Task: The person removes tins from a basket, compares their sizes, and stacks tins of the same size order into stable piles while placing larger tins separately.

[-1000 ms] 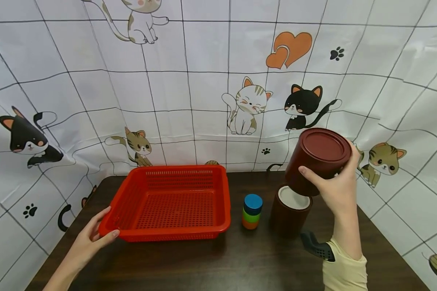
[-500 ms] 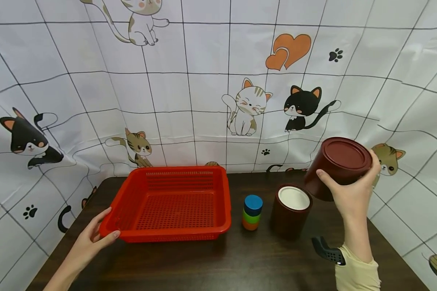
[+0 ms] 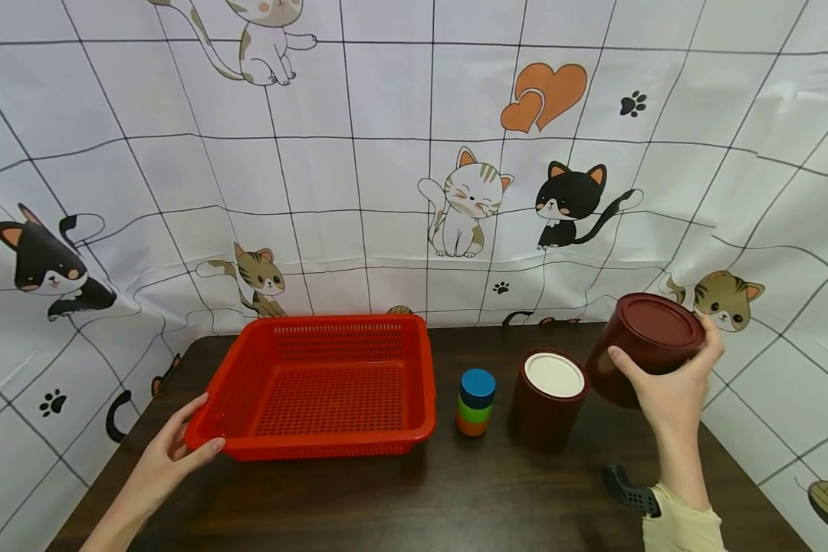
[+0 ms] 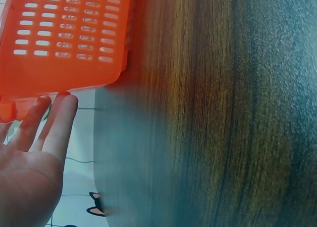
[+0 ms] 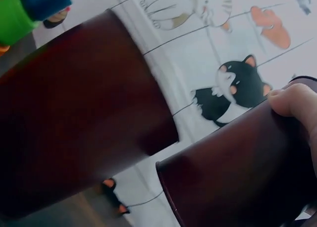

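Observation:
My right hand [image 3: 676, 383] grips a dark reddish-brown canister [image 3: 635, 349], thumb on its near side and fingers round the far side. This canister leans, its round end with a raised ring facing up. To its left a second dark brown canister [image 3: 548, 410] stands upright with a cream-white round top. The right wrist view shows both canisters side by side, the held canister [image 5: 237, 162] under my thumb. At the red plastic basket [image 3: 313, 441], my left hand [image 3: 169, 460] touches the near left corner. Straight fingers [image 4: 62, 123] meet the rim in the left wrist view.
A small blue, green and orange stack [image 3: 475, 402] stands between the basket and the upright canister. Everything rests on a dark wood table [image 3: 359, 506]. A white sheet [image 3: 386, 184] printed with cats hangs behind the table and along both sides.
My right hand has carried the canister rightward from above the upright one, then down beside it toward the table. The left hand stays at the basket's corner.

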Demonstrator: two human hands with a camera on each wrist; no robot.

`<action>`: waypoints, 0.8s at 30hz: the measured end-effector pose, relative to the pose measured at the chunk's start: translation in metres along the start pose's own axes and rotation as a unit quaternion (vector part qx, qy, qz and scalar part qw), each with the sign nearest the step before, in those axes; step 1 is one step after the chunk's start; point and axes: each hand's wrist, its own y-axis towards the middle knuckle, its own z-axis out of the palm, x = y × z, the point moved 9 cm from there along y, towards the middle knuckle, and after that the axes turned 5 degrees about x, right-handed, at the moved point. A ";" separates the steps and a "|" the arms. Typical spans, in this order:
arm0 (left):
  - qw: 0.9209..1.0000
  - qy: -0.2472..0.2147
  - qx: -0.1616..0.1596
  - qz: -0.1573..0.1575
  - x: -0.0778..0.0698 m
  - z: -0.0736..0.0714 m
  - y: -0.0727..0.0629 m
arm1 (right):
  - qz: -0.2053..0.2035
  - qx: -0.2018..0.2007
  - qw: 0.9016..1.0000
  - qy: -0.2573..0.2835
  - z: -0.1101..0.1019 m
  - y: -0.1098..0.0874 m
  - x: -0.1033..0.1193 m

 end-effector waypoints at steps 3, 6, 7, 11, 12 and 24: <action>1.000 0.000 -0.001 0.001 0.000 0.000 0.000 | 0.007 -0.001 1.000 0.001 0.003 -0.002 -0.011; 1.000 0.008 -0.003 0.000 0.000 0.000 0.000 | 0.015 -0.001 1.000 -0.001 0.006 -0.004 -0.020; 1.000 0.009 -0.004 0.000 0.000 -0.001 0.000 | 0.017 0.001 1.000 -0.001 0.007 -0.005 -0.022; 1.000 0.007 -0.005 0.005 0.000 -0.002 0.000 | 0.018 0.008 1.000 -0.004 0.012 -0.009 -0.029; 1.000 0.006 -0.005 0.006 0.000 -0.002 0.000 | 0.018 0.009 1.000 -0.003 0.013 -0.010 -0.031; 1.000 0.005 -0.003 -0.006 0.000 0.000 -0.001 | 0.063 0.023 0.998 -0.012 0.015 -0.020 -0.054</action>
